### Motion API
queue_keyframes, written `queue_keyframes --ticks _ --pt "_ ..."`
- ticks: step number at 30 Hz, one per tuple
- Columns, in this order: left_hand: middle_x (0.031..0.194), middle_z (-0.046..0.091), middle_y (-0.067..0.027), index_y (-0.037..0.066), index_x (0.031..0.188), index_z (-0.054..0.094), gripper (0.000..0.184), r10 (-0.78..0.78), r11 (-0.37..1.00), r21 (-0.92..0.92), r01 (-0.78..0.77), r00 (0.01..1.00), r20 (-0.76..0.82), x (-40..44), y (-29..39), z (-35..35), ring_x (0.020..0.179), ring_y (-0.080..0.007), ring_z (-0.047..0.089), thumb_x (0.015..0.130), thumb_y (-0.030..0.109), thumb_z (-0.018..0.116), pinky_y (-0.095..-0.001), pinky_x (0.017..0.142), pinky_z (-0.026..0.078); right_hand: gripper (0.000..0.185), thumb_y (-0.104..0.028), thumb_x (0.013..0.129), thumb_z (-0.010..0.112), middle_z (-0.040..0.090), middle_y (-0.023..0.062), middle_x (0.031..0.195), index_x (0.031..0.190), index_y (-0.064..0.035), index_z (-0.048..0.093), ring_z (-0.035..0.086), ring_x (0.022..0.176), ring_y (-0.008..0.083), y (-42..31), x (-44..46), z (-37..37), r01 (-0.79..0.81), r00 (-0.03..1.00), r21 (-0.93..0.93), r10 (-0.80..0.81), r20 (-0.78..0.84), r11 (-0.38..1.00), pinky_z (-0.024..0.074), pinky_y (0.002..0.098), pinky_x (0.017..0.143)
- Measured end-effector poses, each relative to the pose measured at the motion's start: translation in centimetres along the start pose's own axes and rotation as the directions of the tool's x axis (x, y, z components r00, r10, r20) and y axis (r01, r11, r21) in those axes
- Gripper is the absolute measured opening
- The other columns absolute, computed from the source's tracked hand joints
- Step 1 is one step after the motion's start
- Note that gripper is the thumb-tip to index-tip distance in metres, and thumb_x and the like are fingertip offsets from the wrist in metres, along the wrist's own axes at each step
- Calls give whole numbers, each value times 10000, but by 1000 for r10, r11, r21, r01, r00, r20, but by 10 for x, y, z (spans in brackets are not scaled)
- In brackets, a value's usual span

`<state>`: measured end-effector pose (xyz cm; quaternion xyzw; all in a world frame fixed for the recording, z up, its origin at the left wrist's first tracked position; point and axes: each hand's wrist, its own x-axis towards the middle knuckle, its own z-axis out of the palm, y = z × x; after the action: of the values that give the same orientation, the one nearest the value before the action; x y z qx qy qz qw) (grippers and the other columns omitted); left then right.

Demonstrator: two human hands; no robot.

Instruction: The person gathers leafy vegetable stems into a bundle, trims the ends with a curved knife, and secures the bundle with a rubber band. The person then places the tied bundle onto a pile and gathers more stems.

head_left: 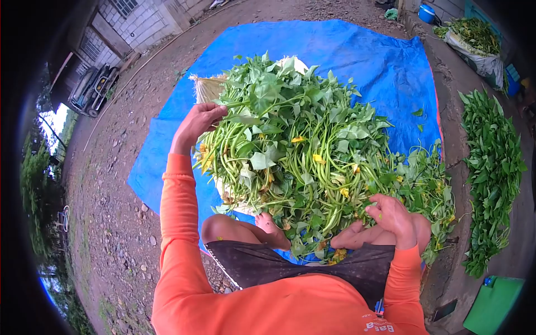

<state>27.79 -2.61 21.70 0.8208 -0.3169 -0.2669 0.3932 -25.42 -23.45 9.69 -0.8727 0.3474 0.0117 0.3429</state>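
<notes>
A large heap of leafy green stems, with some yellow leaves in it, lies on a sack over a blue tarp in front of my crossed legs. My left hand is at the heap's upper left edge, its fingers pinched on a leafy stem that stretches to the right over the pile. Near my right knee, my right hand is raised at the heap's lower right, fingers curled, with a small green bit at the fingertips. A corner of the pale sack sticks out beyond my left hand.
More leafy stems lie in a long row on the ground at the right. A full sack of greens and a blue container stand at the upper right. A green board is at the lower right, a parked vehicle at the left.
</notes>
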Motion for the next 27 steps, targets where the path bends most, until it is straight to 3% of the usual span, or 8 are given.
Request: queue_keyframes --ticks 4,8,11,14,18,20,22,27 --pt "875 637 64 63 1102 778 341 41 982 -180 -49 998 -50 -61 19 1 779 -57 562 1075 389 681 -257 727 484 441 -298 936 756 782 272 1021 1223 37 744 763 980 421 3 -2 -1 -3 1000 -4 3 3 1000 590 479 901" --pt "833 597 49 37 1070 775 382 82 981 172 -84 996 20 -58 -5 35 750 -73 537 1071 405 674 -272 695 469 434 -316 941 760 783 261 1029 1206 28 747 762 975 422 17 4 9 16 1000 -15 -16 16 1000 593 480 890" --pt "839 570 64 38 1112 768 364 30 961 -269 -59 994 -109 -69 -3 58 746 -63 510 1091 382 652 -267 671 454 442 -329 944 763 783 253 1027 1208 24 744 764 964 414 10 0 4 55 998 45 -56 11 997 596 473 875" --pt "869 575 72 43 1168 768 350 104 915 -397 -75 993 50 -85 -8 100 750 -56 508 1098 367 656 -258 668 451 412 -299 967 776 784 186 1025 1231 17 744 758 931 281 -23 -4 7 135 990 267 -142 6 954 595 394 837" --pt "959 707 26 66 1237 730 252 -57 599 -777 190 979 196 -109 -17 190 867 -95 665 1110 265 644 -282 783 550 326 -239 1012 763 797 112 1054 1221 11 749 734 966 161 -63 14 36 207 975 600 -214 -60 772 591 345 870" --pt "1071 769 -35 77 1247 695 222 -91 526 -779 343 933 349 -119 -36 239 954 -139 723 1106 238 637 -324 824 591 285 -232 1038 751 742 44 943 1122 41 749 651 840 97 -65 40 74 223 974 694 -137 -179 685 545 295 735" --pt "1101 774 -63 90 1252 658 189 -75 362 -840 404 911 406 -126 -59 281 951 -165 722 1107 205 620 -358 825 605 358 -335 1047 746 733 36 916 1134 12 743 649 799 116 -48 71 110 -15 996 667 71 -58 745 512 274 672" --pt "1072 734 -39 88 1246 656 183 -201 353 -799 487 873 444 -141 -86 322 916 -158 696 1103 194 614 -383 819 628 439 -350 1003 788 712 122 1009 1198 34 704 654 800 198 -49 58 135 -139 957 923 288 32 358 531 340 655"
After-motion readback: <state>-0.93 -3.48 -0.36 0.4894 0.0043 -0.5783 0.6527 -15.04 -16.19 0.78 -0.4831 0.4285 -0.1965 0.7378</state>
